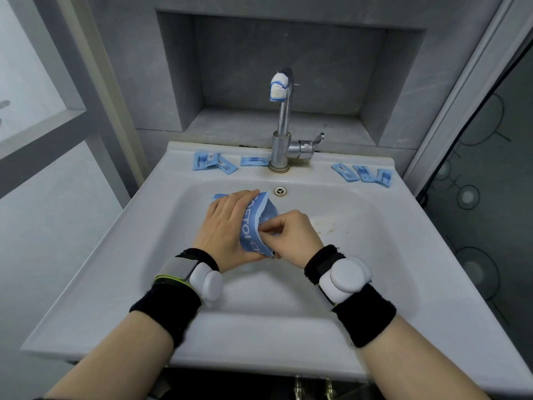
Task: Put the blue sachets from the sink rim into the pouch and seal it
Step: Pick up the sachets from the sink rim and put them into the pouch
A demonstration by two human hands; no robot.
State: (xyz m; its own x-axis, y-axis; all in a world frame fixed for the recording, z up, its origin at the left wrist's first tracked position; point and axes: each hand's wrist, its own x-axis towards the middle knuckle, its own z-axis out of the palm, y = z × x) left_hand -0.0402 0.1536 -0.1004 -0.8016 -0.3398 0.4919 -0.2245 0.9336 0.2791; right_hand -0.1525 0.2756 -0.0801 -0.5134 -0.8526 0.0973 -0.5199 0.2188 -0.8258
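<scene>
A blue pouch [255, 220] with white lettering hangs over the white sink basin, held between both hands. My left hand [227, 226] wraps around its left side. My right hand [291, 236] pinches its right edge near the opening; whether that opening is sealed I cannot tell. Blue sachets lie on the back rim of the sink [314, 171]. Left of the tap lie three: two overlapping sachets [206, 160] [227, 166] and a single sachet [254, 161]. Right of the tap lie three more sachets [344, 172] [364, 173] [385, 177].
A chrome tap [281, 140] stands at the middle of the back rim, its spout wrapped in white and blue tape, its lever pointing right. The overflow hole [280, 191] is just behind the pouch. A grey wall niche sits above; a glass door stands at the right.
</scene>
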